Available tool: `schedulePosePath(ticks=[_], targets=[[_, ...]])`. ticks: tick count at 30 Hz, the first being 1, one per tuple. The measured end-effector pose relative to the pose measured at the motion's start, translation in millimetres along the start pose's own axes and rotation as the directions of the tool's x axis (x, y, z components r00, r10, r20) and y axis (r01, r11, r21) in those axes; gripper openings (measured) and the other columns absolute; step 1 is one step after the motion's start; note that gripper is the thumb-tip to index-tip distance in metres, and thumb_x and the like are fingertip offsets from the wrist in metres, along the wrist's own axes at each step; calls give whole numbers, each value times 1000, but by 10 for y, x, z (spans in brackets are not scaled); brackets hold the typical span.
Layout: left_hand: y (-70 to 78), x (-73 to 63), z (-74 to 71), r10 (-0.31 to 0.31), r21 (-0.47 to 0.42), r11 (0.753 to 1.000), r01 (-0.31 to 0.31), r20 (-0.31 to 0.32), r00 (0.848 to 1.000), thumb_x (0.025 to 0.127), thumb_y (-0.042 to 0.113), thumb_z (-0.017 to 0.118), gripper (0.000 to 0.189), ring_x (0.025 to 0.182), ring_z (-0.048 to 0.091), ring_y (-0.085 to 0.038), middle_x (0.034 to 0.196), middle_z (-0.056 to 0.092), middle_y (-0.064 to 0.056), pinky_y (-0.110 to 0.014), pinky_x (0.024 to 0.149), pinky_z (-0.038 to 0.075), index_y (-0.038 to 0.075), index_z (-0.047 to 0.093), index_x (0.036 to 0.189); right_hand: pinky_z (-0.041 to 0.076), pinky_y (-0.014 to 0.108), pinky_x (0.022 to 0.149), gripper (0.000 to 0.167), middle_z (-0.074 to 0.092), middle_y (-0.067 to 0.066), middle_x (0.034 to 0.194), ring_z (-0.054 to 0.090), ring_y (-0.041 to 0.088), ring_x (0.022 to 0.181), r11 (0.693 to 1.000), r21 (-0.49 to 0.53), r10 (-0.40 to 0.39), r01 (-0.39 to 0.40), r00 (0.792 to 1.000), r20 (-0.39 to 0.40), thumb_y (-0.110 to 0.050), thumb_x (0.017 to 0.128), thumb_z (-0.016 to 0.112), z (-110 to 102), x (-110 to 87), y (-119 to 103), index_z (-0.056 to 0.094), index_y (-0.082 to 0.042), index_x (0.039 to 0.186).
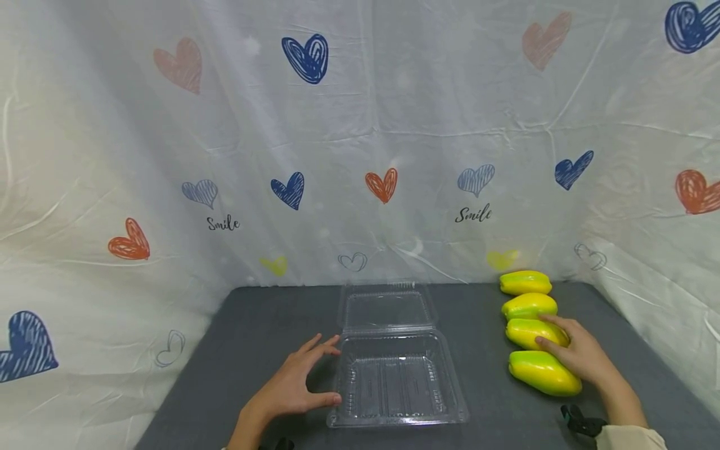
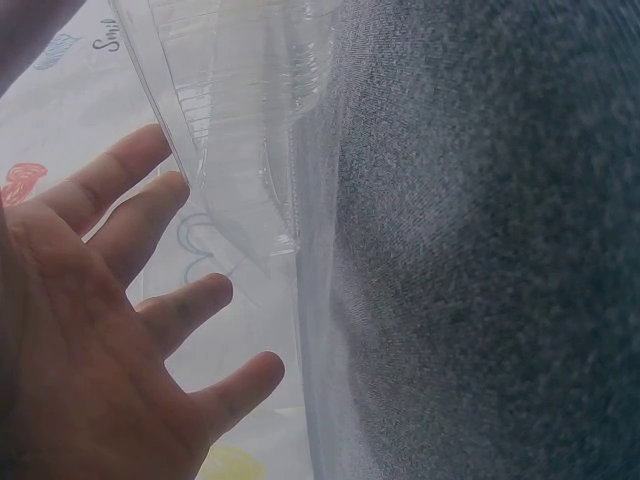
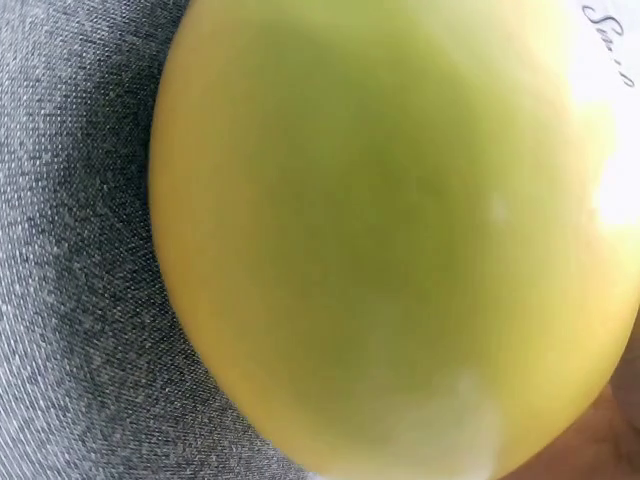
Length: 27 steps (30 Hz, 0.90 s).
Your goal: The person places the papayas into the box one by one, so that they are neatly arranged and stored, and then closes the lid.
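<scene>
A clear plastic clamshell box [image 1: 394, 412] lies with its lid [image 1: 388, 312] folded back on the dark grey table. Beside its left edge is my left hand [image 1: 295, 378], fingers spread and holding nothing. In the left wrist view, fingertips [image 2: 172, 188] appear at or very near the box's rim; contact is hard to tell. Several yellow-green papayas stand in a row at the right. My right hand [image 1: 582, 350] grips the third papaya from the back [image 1: 529, 334], thumb on its near side and fingers on its far side. A papaya [image 3: 380, 240] fills the right wrist view.
The nearest papaya [image 1: 542, 373] lies just in front of the gripped one. Behind it are the second papaya [image 1: 529, 305] and the farthest papaya [image 1: 525, 282]. A white curtain [image 1: 422, 94] printed with hearts hangs around the table [image 1: 484, 400].
</scene>
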State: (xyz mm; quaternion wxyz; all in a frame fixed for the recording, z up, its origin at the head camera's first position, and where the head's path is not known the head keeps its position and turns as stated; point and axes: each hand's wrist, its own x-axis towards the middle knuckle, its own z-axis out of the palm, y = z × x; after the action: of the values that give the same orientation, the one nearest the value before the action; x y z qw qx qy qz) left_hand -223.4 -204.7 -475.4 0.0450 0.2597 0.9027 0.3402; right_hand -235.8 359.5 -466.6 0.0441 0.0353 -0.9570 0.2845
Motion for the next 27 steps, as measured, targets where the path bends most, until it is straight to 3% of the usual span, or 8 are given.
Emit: schedulePosePath(ticks=[8, 27], targets=[[12, -6, -8, 24, -8, 1000, -24, -4, 1000, 84, 50, 80, 67, 157, 17, -41, 167, 34, 5, -84, 107, 20, 28, 54, 142, 37, 75, 95, 67, 40, 44, 145, 38, 64, 129, 999, 36, -11, 10, 999, 33, -41, 101, 63, -9, -21, 3, 46, 2, 149], [3, -4, -2, 20, -1, 1000, -20, 0, 1000, 84, 51, 80, 67, 157, 18, -42, 167, 34, 5, -84, 106, 22, 30, 54, 142, 38, 73, 94, 67, 45, 39, 143, 41, 61, 128, 997, 52, -46, 49, 998, -52, -41, 98, 67, -29, -45, -37, 49, 2, 147]])
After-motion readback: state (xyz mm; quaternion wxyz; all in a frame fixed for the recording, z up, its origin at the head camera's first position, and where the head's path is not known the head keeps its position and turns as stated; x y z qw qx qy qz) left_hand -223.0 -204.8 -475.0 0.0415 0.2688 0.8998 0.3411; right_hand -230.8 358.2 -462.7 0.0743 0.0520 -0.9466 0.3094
